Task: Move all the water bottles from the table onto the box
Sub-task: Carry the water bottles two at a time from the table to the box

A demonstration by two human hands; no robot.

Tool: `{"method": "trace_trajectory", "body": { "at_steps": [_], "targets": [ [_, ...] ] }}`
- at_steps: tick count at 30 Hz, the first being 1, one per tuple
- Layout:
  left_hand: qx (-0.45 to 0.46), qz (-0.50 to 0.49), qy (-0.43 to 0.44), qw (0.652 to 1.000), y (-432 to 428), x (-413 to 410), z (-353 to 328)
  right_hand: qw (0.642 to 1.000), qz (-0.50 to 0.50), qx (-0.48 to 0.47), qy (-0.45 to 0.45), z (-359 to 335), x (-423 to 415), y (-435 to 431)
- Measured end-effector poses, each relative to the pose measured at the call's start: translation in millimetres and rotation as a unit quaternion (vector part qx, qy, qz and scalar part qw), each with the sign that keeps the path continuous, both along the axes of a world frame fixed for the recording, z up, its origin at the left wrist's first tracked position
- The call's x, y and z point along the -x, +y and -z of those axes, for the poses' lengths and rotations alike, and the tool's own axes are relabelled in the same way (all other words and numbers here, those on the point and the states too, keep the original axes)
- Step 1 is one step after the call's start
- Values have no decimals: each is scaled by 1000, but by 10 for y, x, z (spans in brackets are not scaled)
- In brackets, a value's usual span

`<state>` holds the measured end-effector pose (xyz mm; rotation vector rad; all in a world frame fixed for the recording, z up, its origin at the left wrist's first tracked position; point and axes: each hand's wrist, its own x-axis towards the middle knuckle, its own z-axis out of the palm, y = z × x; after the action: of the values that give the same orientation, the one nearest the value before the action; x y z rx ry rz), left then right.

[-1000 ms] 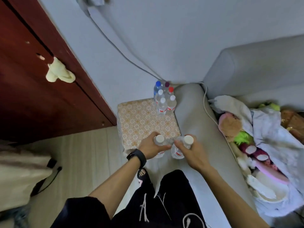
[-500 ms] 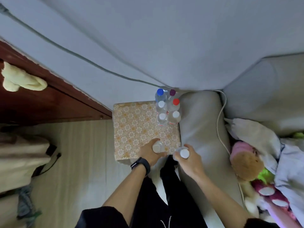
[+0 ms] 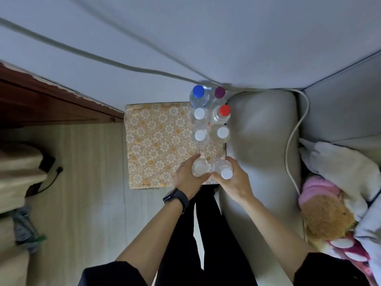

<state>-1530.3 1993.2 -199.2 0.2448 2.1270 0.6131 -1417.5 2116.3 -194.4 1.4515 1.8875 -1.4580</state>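
A box covered in orange flower-patterned cloth (image 3: pixel 156 145) stands against the wall. Several clear water bottles stand in two rows along its right side, among them a blue-capped one (image 3: pixel 198 96), a purple-capped one (image 3: pixel 219 92), a red-capped one (image 3: pixel 223 112) and white-capped ones (image 3: pixel 200 134). My left hand (image 3: pixel 186 178) grips a clear bottle (image 3: pixel 199 167) over the box's near right corner. My right hand (image 3: pixel 233 182) grips a white-capped bottle (image 3: pixel 226 173) right beside it. The two held bottles touch each other.
A grey sofa arm (image 3: pixel 259 141) runs along the box's right side, with a white cable (image 3: pixel 292 137) over it. Stuffed toys (image 3: pixel 327 207) and cloth lie on the sofa seat. A dark wooden door (image 3: pixel 47 100) is at left; bags (image 3: pixel 18 174) sit on the floor.
Both hands have carried their bottles forward over the box's near right corner. The camera has tilted down, looking more steeply at the box.
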Motion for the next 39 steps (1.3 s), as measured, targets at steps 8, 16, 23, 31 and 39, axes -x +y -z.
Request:
{"method": "trace_trajectory", "body": {
  "at_steps": [8,16,23,31,39],
  "targets": [
    [15,-4,-42,999,-158,41,36,999,-42,23,-21,-95,-85,29],
    [29,-16,-47,998,-144,76,13,987,-120,-105,-35,-168,-8,-7],
    [29,-16,-11,999,-266,389,-47,955,-217,-201,-16,-312,200,-63],
    [46,-6,59,997,-383,1245,-124,944,-273,-181,35,-535,911,-332],
    [1,8,98,995,-116,1876,-44,877,-360,-318,30,-423,1742,-257]
  ]
}}
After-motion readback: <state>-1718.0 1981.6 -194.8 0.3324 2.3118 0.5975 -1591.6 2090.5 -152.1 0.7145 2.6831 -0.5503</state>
